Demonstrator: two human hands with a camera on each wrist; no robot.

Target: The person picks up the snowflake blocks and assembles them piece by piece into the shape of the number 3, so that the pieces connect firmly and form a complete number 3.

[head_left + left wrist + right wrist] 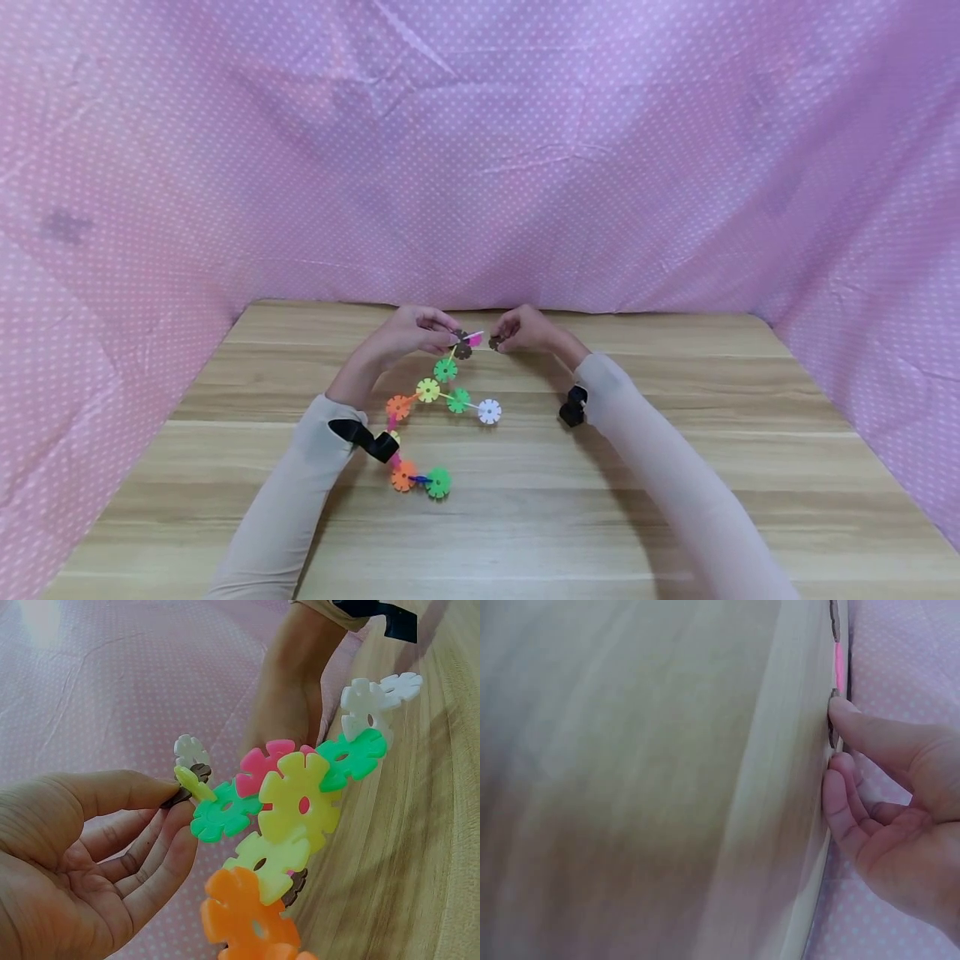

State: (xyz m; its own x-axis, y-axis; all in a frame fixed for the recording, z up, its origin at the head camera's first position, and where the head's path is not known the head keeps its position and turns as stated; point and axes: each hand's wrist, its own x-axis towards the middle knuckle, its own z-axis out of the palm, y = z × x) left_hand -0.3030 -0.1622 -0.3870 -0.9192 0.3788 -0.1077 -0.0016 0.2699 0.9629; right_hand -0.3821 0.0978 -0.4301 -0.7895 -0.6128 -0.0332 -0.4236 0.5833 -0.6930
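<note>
A chain of notched flower-shaped plastic discs hangs in front of me, slotted together, with a yellow disc (pixel 428 390), an orange disc (pixel 398 407) and a white disc (pixel 490 411) among them. At its upper end my left hand (pixel 408 335) pinches a brown disc (pixel 176 798) between thumb and fingers. Beside that disc sit a green disc (pixel 225 812) and a small white one (pixel 190 750). My right hand (pixel 527 327) pinches another brown disc (pixel 833 724) by thumb and fingertips. A pink disc (pixel 839 667) joins it to a further brown disc.
Under both arms lies a wood-grain table (pixel 675 500). Pink dotted cloth (pixel 480 167) hangs behind its far edge and along both sides. Black wrist cameras sit on the left sleeve (pixel 285 492) and the right sleeve (pixel 675 475).
</note>
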